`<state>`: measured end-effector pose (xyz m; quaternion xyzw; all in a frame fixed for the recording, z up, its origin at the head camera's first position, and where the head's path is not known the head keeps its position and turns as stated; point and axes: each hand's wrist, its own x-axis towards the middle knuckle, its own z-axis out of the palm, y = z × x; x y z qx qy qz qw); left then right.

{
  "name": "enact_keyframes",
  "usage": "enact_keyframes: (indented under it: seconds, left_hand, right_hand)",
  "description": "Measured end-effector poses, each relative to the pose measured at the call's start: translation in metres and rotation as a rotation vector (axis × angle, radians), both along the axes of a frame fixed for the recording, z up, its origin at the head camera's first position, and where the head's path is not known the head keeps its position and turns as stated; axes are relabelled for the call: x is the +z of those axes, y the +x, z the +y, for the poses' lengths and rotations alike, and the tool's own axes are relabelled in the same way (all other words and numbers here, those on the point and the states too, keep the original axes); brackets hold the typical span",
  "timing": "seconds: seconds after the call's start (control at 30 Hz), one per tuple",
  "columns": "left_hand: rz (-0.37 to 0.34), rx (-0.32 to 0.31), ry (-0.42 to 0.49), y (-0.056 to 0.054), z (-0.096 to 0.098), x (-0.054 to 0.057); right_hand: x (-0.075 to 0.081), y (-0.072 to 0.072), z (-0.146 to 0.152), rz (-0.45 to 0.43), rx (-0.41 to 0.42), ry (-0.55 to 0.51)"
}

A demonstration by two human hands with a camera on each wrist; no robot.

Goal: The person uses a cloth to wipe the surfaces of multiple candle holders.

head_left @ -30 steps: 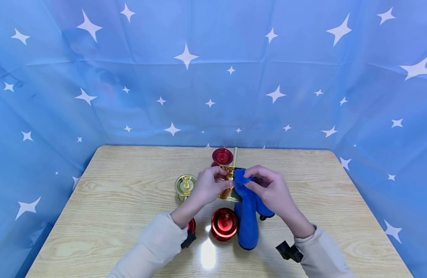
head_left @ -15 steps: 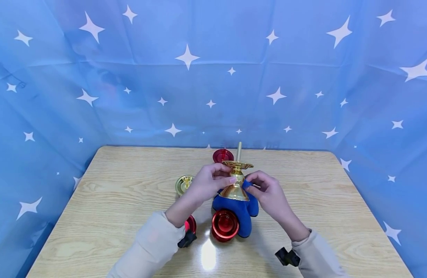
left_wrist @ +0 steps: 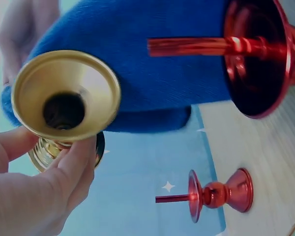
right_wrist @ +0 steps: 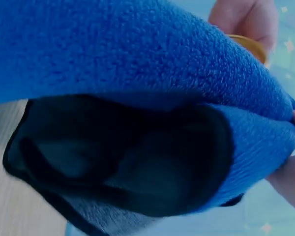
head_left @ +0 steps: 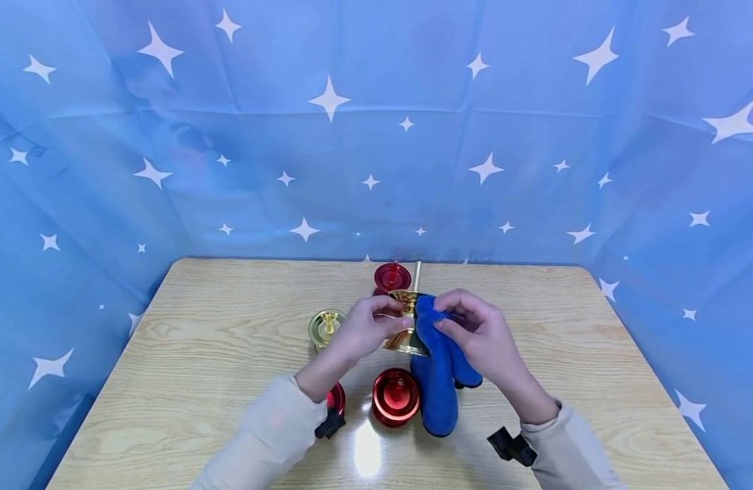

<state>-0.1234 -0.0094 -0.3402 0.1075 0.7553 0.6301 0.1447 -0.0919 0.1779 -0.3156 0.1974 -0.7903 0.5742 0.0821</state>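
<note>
A shiny gold candlestick (head_left: 404, 342) is raised above the middle of the table, its pale spike pointing toward the back. My left hand (head_left: 366, 331) grips it round the narrow middle; the left wrist view looks into its hollow flared base (left_wrist: 101, 86). On its right side, my right hand (head_left: 479, 332) pinches a fuzzy blue cloth (head_left: 439, 405) that lies against the gold and covers part of it. The cloth hangs down in long folds toward the table. From the right wrist, its dark lining (right_wrist: 113, 162) shows beneath the blue pile (right_wrist: 118, 54).
A red candlestick (head_left: 396, 400) stands in front of the hands, close to the hanging cloth. Behind them is another red one (head_left: 391, 275). Left of my left hand stands a second gold candlestick (head_left: 324, 329). My left forearm partly hides a further red one (head_left: 336, 395).
Half a second ago the gold candlestick showed whole, with the cloth bunched behind and below it. Now the cloth covers its right side and my right hand sits slightly further right.
</note>
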Motion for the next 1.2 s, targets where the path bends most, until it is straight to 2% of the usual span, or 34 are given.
enact_keyframes:
  seconds: [0.2, 0.33, 0.43, 0.53, 0.7, 0.87, 0.97, 1.2]
  left_hand:
    - [-0.078, -0.063, 0.155, 0.001, -0.009, 0.011]
    - [-0.110, -0.101, 0.198, 0.003, -0.009, 0.020]
    - [-0.128, -0.086, 0.188, 0.003, -0.006, 0.021]
    - [-0.128, -0.044, 0.162, 0.004, -0.003, 0.017]
    - [-0.069, 0.032, 0.079, 0.003, 0.001, 0.008]
    - [-0.028, 0.073, 0.046, 0.002, 0.004, 0.004]
    - [-0.030, 0.073, 0.071, 0.002, 0.005, 0.004]
    - [-0.099, 0.021, 0.222, 0.004, 0.002, 0.007]
  right_hand:
    - [-0.009, -0.003, 0.001, -0.095, -0.044, 0.004]
    - [-0.016, -0.006, 0.001, -0.135, -0.027, 0.010]
    - [-0.018, -0.006, 0.002, -0.144, -0.019, 0.001]
    - [-0.018, -0.006, 0.002, -0.144, -0.040, 0.010]
    - [-0.011, -0.003, 0.004, -0.126, -0.063, 0.013]
    - [-0.002, 0.001, 0.003, -0.070, -0.049, -0.016]
    - [0.000, 0.003, 0.002, -0.033, -0.029, -0.039]
    - [-0.003, 0.004, 0.002, -0.019, -0.043, -0.055]
